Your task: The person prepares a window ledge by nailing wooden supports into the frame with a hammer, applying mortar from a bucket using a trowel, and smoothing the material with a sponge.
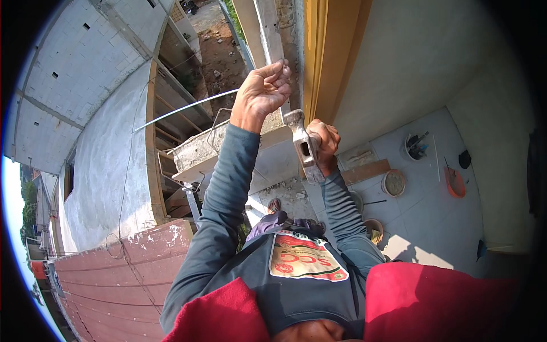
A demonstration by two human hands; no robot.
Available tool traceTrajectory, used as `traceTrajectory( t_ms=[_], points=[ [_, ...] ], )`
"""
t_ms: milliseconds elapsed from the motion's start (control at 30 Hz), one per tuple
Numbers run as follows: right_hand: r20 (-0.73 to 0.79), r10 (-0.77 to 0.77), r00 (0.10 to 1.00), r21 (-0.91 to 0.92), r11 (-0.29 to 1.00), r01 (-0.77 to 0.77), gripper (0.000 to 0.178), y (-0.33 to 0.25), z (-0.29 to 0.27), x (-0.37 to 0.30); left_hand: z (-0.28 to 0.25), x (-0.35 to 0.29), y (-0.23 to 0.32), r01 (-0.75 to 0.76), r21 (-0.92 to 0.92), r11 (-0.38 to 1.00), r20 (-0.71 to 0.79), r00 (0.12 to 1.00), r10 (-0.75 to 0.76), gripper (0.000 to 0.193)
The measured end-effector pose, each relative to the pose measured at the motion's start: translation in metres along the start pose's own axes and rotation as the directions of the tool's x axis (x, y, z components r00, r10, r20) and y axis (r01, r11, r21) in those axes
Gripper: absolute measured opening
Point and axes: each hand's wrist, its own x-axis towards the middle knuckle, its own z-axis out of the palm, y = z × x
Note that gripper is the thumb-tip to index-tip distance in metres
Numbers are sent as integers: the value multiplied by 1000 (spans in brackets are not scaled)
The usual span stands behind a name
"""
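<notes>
My left hand [263,91] is raised high against the grey concrete post [274,31], thumb and fingers pinched together on something too small to make out. My right hand [326,143] grips the handle of a steel hammer [301,143] just below and to the right, with the hammer's head [294,118] up near my left wrist. Beside both hands runs a yellow-painted edge [317,51] of the plastered wall [410,62].
Far below lies a tiled floor [433,211] with two buckets [394,182], an orange scoop [454,183], a container of tools [413,147] and a wooden board [366,171]. On the left are a red-brown roof [119,279], a grey wall [108,171] and a concrete ledge [205,145].
</notes>
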Motion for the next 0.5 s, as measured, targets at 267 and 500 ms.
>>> traceTrajectory(
  t_ms=[267, 500],
  points=[
    [58, 149, 987, -83, 986, -144, 51, -3, -1, -7, -6, 5, 4, 55, -4, 998, 33, 998, -55, 17],
    [-37, 75, 996, -172, 982, -81, 44, -4, -1, -3, -7, 11, 3, 122, -78, 990, 67, 991, -116, 16]
  ],
)
